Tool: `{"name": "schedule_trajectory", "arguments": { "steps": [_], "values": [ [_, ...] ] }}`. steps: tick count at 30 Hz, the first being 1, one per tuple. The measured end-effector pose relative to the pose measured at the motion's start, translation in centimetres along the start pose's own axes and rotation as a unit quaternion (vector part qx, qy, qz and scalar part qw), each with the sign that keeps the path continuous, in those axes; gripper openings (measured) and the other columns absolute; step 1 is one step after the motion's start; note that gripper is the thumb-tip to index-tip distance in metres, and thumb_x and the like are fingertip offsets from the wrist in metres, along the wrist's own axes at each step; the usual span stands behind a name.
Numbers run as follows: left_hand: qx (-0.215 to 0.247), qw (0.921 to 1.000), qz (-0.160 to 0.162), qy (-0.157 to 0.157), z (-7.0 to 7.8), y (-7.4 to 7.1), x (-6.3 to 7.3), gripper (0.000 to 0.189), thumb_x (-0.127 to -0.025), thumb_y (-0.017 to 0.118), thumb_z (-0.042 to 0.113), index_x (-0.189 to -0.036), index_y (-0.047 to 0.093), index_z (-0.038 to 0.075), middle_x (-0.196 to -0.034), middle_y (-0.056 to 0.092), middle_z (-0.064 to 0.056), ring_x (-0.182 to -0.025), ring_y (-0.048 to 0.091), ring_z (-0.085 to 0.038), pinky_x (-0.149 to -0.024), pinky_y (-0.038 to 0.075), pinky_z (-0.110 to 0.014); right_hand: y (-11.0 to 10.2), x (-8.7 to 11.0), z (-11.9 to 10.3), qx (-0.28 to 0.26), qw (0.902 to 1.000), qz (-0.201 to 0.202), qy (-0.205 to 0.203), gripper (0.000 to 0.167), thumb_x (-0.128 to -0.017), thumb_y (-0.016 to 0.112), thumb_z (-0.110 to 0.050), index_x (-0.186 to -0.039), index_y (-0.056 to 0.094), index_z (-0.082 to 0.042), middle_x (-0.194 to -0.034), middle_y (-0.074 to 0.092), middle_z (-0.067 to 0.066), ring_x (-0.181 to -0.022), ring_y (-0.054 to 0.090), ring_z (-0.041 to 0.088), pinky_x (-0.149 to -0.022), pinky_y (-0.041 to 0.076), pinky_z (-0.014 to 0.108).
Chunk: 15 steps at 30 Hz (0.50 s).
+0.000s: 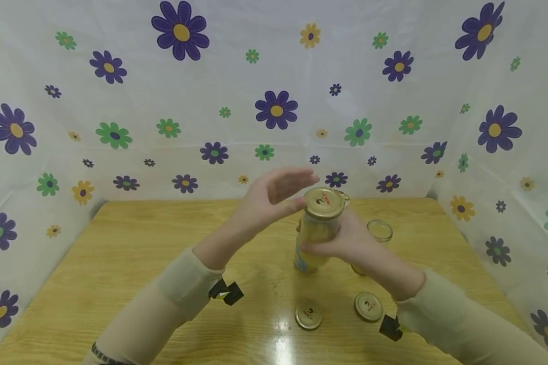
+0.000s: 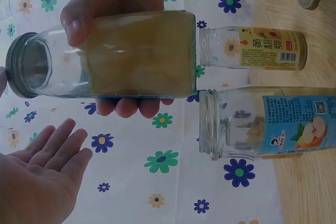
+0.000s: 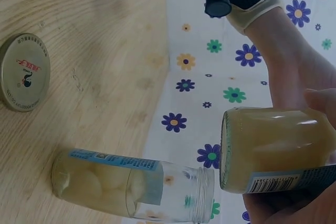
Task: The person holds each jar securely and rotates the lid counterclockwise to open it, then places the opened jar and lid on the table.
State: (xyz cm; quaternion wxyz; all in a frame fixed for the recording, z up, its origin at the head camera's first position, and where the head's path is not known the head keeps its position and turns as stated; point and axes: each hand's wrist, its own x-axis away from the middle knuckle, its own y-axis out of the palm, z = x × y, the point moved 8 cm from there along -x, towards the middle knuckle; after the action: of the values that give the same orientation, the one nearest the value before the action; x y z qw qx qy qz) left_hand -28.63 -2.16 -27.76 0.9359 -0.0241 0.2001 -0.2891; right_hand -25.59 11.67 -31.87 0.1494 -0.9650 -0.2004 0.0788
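Observation:
My right hand [image 1: 347, 243] grips a glass jar [image 1: 318, 228] of pale yellow fruit around its body and holds it tilted above the wooden table [image 1: 132, 243]. A gold lid [image 1: 323, 202] sits on the jar's mouth. My left hand [image 1: 278, 190] is open with straight fingers beside that lid, thumb close to its rim. In the left wrist view the held jar [image 2: 136, 53] lies across the right hand's fingers [image 2: 126, 106], and the left palm [image 2: 42, 182] is empty. The right wrist view shows the jar's base and label [image 3: 278, 150].
Two loose gold lids [image 1: 308, 314] [image 1: 368, 306] lie on the table near me. Two lidless jars stand behind the held one: a blue-labelled one [image 2: 262, 124] with fruit and a yellow-labelled one [image 2: 252, 48]. Flowered white sheeting [image 1: 274, 101] walls in the table.

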Motion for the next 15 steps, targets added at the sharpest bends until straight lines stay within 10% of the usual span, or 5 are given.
{"name": "schedule_trajectory", "arguments": {
  "steps": [4, 15],
  "values": [
    [-0.006, 0.9997, -0.023, -0.008, -0.1, 0.7, 0.0, 0.105, -0.08, 0.074, 0.075, -0.152, 0.051, 0.002, -0.154, 0.059, -0.019, -0.151, 0.051, -0.031, -0.128, 0.039, -0.042, 0.2, 0.1, 0.2, -0.014, 0.9998, -0.01, 0.006, 0.068, -0.081, 0.087, -0.003, -0.141, 0.055, -0.005, -0.125, 0.075, 0.018, -0.119, 0.071, 0.029, -0.114, 0.051, 0.055],
    [-0.037, 0.9948, -0.092, 0.023, 0.6, 2.6, 0.1, 0.107, -0.084, 0.061, 0.083, -0.15, 0.053, -0.001, -0.151, 0.059, -0.019, -0.137, 0.062, -0.029, -0.11, 0.055, -0.04, 1.0, 0.4, 0.2, -0.005, 0.9994, -0.019, 0.028, 0.06, -0.081, 0.088, -0.004, -0.135, 0.062, -0.004, -0.128, 0.074, 0.018, -0.126, 0.066, 0.03, -0.121, 0.043, 0.058]
  ]
}}
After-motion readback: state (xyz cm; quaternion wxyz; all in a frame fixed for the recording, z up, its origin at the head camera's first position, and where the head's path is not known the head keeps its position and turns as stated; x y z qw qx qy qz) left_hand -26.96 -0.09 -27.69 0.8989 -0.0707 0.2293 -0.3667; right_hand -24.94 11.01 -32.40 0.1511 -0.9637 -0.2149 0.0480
